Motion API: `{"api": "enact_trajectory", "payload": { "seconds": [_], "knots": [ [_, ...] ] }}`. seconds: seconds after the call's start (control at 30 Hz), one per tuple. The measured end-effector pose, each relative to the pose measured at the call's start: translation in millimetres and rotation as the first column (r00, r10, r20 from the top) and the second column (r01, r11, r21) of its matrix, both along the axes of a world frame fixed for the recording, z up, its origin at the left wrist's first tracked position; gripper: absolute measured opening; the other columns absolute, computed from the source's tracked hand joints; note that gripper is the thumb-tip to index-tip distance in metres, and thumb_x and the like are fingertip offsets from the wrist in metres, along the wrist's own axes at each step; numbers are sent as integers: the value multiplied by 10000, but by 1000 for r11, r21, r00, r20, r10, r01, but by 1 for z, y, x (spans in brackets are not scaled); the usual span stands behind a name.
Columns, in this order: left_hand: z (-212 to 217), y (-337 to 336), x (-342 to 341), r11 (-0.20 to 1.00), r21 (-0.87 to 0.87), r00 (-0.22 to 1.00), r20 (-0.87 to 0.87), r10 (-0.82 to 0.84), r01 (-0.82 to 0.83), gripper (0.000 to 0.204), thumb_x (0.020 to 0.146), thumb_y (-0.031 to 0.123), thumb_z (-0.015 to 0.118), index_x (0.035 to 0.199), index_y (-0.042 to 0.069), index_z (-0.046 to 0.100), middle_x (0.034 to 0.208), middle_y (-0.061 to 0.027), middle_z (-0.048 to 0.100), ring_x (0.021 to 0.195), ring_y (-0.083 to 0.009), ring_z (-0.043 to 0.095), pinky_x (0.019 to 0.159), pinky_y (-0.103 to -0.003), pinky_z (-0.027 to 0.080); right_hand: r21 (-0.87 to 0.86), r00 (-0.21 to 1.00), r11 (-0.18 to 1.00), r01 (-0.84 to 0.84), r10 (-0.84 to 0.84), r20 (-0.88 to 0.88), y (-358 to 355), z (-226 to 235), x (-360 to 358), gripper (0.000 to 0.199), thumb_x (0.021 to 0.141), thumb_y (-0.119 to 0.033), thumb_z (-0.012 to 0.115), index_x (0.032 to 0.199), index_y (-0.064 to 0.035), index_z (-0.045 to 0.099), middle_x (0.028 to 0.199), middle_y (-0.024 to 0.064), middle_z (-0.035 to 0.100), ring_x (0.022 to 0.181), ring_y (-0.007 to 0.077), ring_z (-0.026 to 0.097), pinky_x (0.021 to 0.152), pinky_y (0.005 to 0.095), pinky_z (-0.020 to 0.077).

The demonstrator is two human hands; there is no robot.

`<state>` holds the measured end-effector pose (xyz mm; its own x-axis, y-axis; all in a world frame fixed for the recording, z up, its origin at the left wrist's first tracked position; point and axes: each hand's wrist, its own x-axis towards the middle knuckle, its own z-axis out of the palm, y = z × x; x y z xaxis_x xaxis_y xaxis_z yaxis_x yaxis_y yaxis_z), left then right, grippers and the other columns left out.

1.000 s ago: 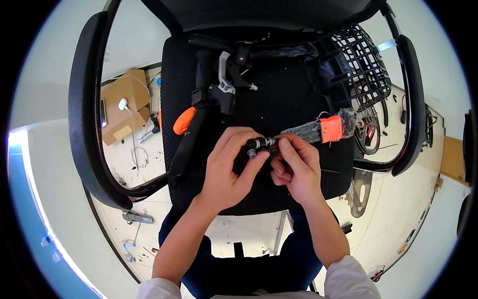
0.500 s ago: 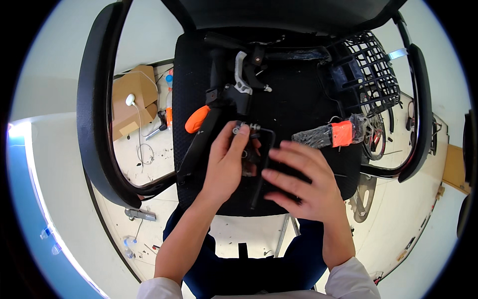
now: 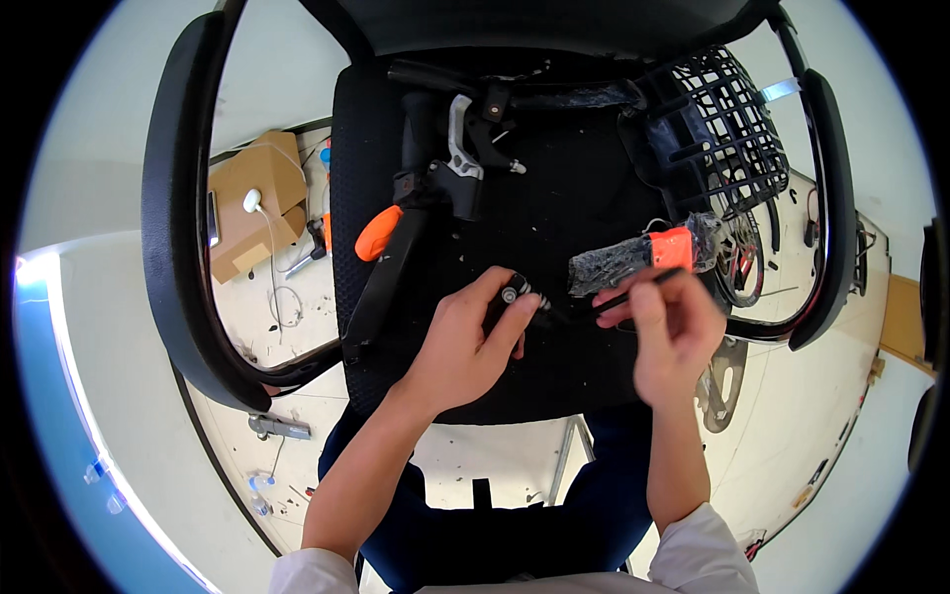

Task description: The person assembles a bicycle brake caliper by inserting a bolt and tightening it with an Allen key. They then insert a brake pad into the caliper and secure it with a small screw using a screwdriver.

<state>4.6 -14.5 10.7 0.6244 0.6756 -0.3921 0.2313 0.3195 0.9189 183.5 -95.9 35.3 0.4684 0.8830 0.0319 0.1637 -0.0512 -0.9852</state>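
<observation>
Two hands meet over a small black metal fitting (image 3: 515,294) with a round silver end, which lies on the black seat (image 3: 574,213) of an office chair. The left hand (image 3: 465,342) curls its fingers around the fitting, probably to steady it, while the right hand (image 3: 668,332) pinches a thin black tool (image 3: 633,292) aimed at it. Just beyond lie a wrapped orange-and-black part (image 3: 643,257), an orange-handled tool (image 3: 381,233) and a brake lever (image 3: 460,163). Past the armrests (image 3: 173,208) a pale floor (image 3: 307,436) shows a cardboard box (image 3: 252,203).
</observation>
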Motion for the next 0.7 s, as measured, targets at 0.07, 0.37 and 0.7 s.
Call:
{"api": "enact_trajectory", "payload": {
  "seconds": [0.07, 0.37, 0.7],
  "knots": [
    [7, -1, 0, 999, -6, 999, 20, -44, 44, 166, 957, 156, 562, 955, -10, 555, 647, -49, 562, 562, -103, 582, 517, -237, 422, -80, 936, 990, 118, -137, -323, 8, 2, 10, 266, 933, -77, 576, 1172, -8, 481, 718, 133, 642, 616, 198, 680, 498, 274, 560],
    [17, 0, -2, 936, -251, 903, 290, 318, -249, 251, 1010, 263, 458, 1005, 19, 515, 651, -89, 592, 446, -69, 513, 363, -188, 356, -265, 844, 942, -204, 32, -536, 8, -33, -10, 279, 1009, -206, 483, 1101, 27, 605, 758, 106, 636, 588, 150, 644, 559, 242, 525],
    [2, 2, -3, 883, 32, 848, 299, 438, -468, 209, 1027, 221, 408, 1006, 33, 498, 763, -54, 570, 539, -91, 575, 409, -177, 355, -328, 817, 842, -427, 515, 260, 8, -9, -40, 214, 942, -115, 556, 801, 42, 592, 740, 153, 612, 599, 304, 613, 538, 324, 470]
  ]
}}
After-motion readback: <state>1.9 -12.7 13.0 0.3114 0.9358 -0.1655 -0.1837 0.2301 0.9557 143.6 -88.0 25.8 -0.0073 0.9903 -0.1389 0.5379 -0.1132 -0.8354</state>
